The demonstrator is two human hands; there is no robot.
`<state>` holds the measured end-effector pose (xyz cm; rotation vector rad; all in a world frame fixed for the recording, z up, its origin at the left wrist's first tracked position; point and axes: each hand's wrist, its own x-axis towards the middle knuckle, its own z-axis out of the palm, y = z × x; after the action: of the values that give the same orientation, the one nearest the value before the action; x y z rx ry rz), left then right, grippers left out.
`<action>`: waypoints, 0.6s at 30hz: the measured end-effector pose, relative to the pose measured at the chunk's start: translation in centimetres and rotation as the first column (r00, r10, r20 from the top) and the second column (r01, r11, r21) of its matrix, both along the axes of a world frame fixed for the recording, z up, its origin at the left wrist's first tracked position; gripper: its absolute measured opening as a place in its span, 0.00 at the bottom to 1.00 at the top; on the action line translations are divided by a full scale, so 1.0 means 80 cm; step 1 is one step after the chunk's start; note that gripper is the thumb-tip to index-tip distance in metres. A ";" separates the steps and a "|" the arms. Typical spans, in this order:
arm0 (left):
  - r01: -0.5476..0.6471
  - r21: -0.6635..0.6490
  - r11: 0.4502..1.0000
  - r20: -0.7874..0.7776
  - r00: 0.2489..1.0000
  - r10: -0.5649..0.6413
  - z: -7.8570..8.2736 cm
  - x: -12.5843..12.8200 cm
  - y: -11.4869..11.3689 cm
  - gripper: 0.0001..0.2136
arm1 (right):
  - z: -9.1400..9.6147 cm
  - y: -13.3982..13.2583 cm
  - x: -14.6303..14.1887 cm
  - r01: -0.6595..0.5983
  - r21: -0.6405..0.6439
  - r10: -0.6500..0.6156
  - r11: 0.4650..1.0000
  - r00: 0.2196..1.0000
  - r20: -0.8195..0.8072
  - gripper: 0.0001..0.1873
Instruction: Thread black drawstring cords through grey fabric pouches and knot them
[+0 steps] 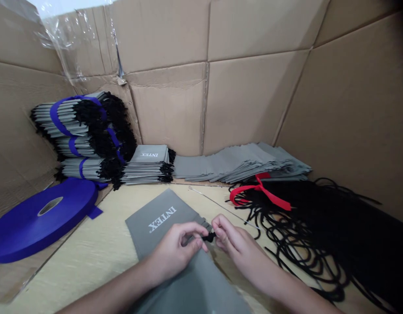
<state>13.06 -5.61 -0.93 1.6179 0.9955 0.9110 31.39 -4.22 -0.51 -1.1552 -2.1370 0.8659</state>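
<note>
A grey INTEX fabric bag [162, 222] lies flat on the light wooden table in front of me. My left hand [175, 253] rests on it with fingers pinched on its right edge. My right hand [234, 240] pinches a short black cord end [209, 237] at the same spot. Both hands meet at the bag's edge. A thin metal wire [221, 207] lies on the table just beyond my right hand.
A pile of black cords [319, 226] tied with a red ribbon [260, 192] lies to the right. Grey bags [240, 163] are fanned along the cardboard back wall [254, 87]. Stacked bundles bound in blue tape [80, 135] stand at left, near a blue tape roll [41, 213].
</note>
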 end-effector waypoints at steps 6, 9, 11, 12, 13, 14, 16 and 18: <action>-0.037 -0.017 0.999 -0.083 0.996 0.035 -0.004 0.003 0.002 0.07 | -0.001 0.000 -0.003 -0.043 -0.063 0.041 0.997 0.999 -0.035 0.14; -0.041 0.011 0.999 -0.135 0.990 0.042 0.000 0.003 0.001 0.06 | -0.002 0.000 -0.003 -0.056 -0.112 0.044 0.992 0.993 -0.107 0.17; -0.047 0.032 0.998 -0.159 0.986 0.051 0.002 0.003 0.000 0.06 | -0.004 0.001 -0.003 -0.049 -0.132 0.031 0.990 0.991 -0.131 0.19; -0.046 0.041 0.998 -0.167 0.985 0.053 0.003 0.002 0.000 0.06 | -0.005 0.001 -0.004 -0.047 -0.131 0.030 0.990 0.991 -0.129 0.21; -0.043 0.052 0.998 -0.173 0.984 0.052 0.003 0.002 0.000 0.06 | -0.006 0.002 -0.004 -0.051 -0.125 0.036 0.991 0.992 -0.119 0.22; -0.042 0.062 0.997 -0.175 0.983 0.052 0.003 0.002 0.000 0.06 | -0.007 0.002 -0.005 -0.056 -0.121 0.042 0.991 0.993 -0.112 0.22; -0.038 0.082 0.996 -0.174 0.983 0.052 0.003 0.003 -0.001 0.07 | -0.009 0.003 -0.008 -0.069 -0.157 0.047 0.985 0.989 -0.137 0.23; -0.040 0.102 0.994 -0.185 0.981 0.058 0.004 0.003 -0.001 0.07 | -0.011 0.004 -0.011 -0.093 -0.274 0.028 0.957 0.972 -0.232 0.24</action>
<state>13.30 -5.72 -0.58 1.7944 1.1396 0.8636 30.53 -3.89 -1.42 -1.0700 -1.9135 1.3016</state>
